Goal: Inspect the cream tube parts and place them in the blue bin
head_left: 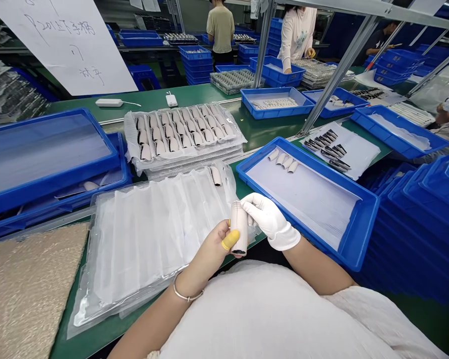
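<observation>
My left hand (213, 247), bare with a yellow finger cot on the thumb and a bracelet at the wrist, grips a beige curved plastic shell (239, 227) from below. My right hand (271, 220) wears a white glove and pinches the same shell at its upper end. Both hands hover over the near table edge, between a nearly empty clear blister tray (149, 239) on the left and a blue bin (359, 234) on the right. One beige shell (216, 175) lies in the clear tray. Several shells (283, 160) lie in the bin's far corner.
A stack of clear trays full of beige shells (183, 132) sits behind. Blue bins (48, 164) stand at left, a woven mat (26, 284) at near left. White paper with dark parts (331, 147) lies at right. More blue bins and other people stand beyond.
</observation>
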`<state>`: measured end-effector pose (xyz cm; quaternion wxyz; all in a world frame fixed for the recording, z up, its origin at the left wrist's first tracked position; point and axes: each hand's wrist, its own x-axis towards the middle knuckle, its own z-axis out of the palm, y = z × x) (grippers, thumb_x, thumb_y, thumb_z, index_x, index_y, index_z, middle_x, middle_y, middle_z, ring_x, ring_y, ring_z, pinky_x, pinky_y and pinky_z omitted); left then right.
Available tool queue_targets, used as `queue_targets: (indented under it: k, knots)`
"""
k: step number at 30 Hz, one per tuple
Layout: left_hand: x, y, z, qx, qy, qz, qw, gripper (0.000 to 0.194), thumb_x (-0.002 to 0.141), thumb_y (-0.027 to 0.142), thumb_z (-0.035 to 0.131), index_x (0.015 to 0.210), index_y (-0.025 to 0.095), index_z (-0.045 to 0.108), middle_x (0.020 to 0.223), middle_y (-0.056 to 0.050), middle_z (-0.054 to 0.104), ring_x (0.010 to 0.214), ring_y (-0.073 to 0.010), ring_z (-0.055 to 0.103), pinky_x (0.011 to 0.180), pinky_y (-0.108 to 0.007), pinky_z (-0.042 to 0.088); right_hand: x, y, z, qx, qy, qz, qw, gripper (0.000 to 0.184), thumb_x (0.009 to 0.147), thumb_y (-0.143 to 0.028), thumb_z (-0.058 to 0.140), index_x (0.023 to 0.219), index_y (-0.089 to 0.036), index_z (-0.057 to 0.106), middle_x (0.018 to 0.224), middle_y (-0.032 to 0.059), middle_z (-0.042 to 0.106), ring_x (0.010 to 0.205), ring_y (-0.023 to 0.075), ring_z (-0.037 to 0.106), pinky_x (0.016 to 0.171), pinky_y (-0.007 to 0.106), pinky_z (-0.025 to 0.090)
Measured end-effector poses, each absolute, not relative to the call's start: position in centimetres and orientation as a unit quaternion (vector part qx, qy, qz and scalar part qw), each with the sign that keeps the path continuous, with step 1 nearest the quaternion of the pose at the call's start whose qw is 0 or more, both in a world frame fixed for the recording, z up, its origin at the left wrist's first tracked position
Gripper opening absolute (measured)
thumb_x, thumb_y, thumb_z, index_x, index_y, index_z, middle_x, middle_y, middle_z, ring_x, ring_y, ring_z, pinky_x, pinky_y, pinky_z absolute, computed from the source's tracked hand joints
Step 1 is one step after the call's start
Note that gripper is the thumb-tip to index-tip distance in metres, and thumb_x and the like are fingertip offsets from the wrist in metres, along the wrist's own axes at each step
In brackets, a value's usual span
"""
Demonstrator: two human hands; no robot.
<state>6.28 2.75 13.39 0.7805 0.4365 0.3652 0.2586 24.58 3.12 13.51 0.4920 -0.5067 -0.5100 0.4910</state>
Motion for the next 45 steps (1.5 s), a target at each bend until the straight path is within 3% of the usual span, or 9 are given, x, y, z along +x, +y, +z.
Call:
queue_targets:
  k: [9,17,25,31,36,38,40,42,45]
  knots:
    - [6.6,3.1,12.7,0.451,0.351,0.266,0.776,0.055,0.071,0.063,0.077,0.095,0.018,0.057,0.068,-0.002,0.065,0.058,-0.018,0.061,0.055,-0.03,0.05,24.5,2.8,13.8,-0.518,-0.525,0.469,0.485,0.03,0.095,-0.049,0.057,0.091,-0.019,0.061,0.073,-0.0013,0.058,0.06,0.0124,0.053,0.057,0.026,0.044]
    - [6.7,3.3,11.8,0.484,0.401,0.252,0.736,0.04,0.075,0.049,0.078,0.092,0.019,0.058,0.067,0.001,0.063,0.062,-0.0172,0.06,0.054,-0.028,0.051,24.5,3.5,15.4,-0.539,-0.665,0.368,0.361,0.037,0.097,-0.047,0.053,0.072,-0.02,0.052,0.07,-0.0017,0.052,0.066,0.014,0.047,0.066,0.03,0.04]
    - [6.3,3.2,12.1,0.319,0.3,0.254,0.862,0.071,0.075,0.074,0.065,0.11,0.012,0.067,0.092,-0.012,0.075,0.078,-0.0211,0.073,0.07,-0.029,0.059,23.9,4.0,12.9,-0.475,-0.477,0.534,0.512,0.038,0.094,-0.058,0.056,0.09,-0.02,0.058,0.072,-0.0023,0.051,0.061,0.0121,0.046,0.059,0.026,0.042]
    - [6.7,2.6,10.9,0.124,0.188,0.219,0.949,0.044,0.082,0.05,0.075,0.11,0.016,0.07,0.097,-0.006,0.077,0.082,-0.015,0.075,0.069,-0.019,0.06,22.4,4.0,12.5,-0.401,-0.393,0.597,0.573,0.044,0.083,-0.063,0.068,0.084,-0.021,0.058,0.073,-0.0019,0.053,0.059,0.0105,0.047,0.057,0.024,0.043]
    - [6.8,2.5,10.9,0.073,0.171,0.256,0.949,0.052,0.071,0.048,0.084,0.107,0.013,0.071,0.084,-0.005,0.076,0.072,-0.0122,0.073,0.066,-0.015,0.06,22.1,4.1,12.0,-0.386,-0.386,0.59,0.595,0.039,0.086,-0.06,0.068,0.085,-0.021,0.06,0.075,-0.0017,0.056,0.062,0.0111,0.051,0.064,0.026,0.048]
    - [6.9,2.6,11.0,0.067,0.183,0.276,0.941,0.052,0.071,0.046,0.085,0.107,0.012,0.07,0.082,-0.005,0.075,0.07,-0.012,0.072,0.068,-0.016,0.061,22.5,4.1,11.9,-0.406,-0.421,0.56,0.588,0.036,0.089,-0.057,0.066,0.095,-0.022,0.063,0.087,0.001,0.061,0.076,0.0137,0.058,0.076,0.029,0.052]
    - [6.8,2.7,11.1,0.061,0.201,0.293,0.933,0.046,0.076,0.045,0.081,0.105,0.011,0.07,0.083,-0.005,0.075,0.071,-0.0121,0.072,0.069,-0.017,0.061,23.1,4.0,11.9,-0.427,-0.474,0.522,0.566,0.045,0.087,-0.056,0.069,0.117,-0.024,0.06,0.111,0.0053,0.062,0.102,0.019,0.061,0.094,0.035,0.051]
    - [6.8,2.9,11.0,0.058,0.217,0.306,0.925,0.039,0.082,0.045,0.076,0.101,0.011,0.071,0.083,-0.006,0.074,0.069,-0.0118,0.071,0.067,-0.018,0.062,23.6,3.8,12.2,-0.442,-0.524,0.506,0.523,0.076,0.077,-0.056,0.078,0.14,-0.026,0.048,0.132,0.0094,0.054,0.123,0.0253,0.054,0.105,0.043,0.046]
    - [6.7,2.9,10.8,0.063,0.228,0.306,0.922,0.037,0.086,0.045,0.072,0.098,0.01,0.071,0.077,-0.005,0.072,0.066,-0.0117,0.07,0.065,-0.018,0.061,24.2,3.4,13.1,-0.477,-0.565,0.503,0.449,0.104,0.064,-0.049,0.089,0.151,-0.027,0.038,0.138,0.0119,0.05,0.123,0.0301,0.055,0.102,0.049,0.049]
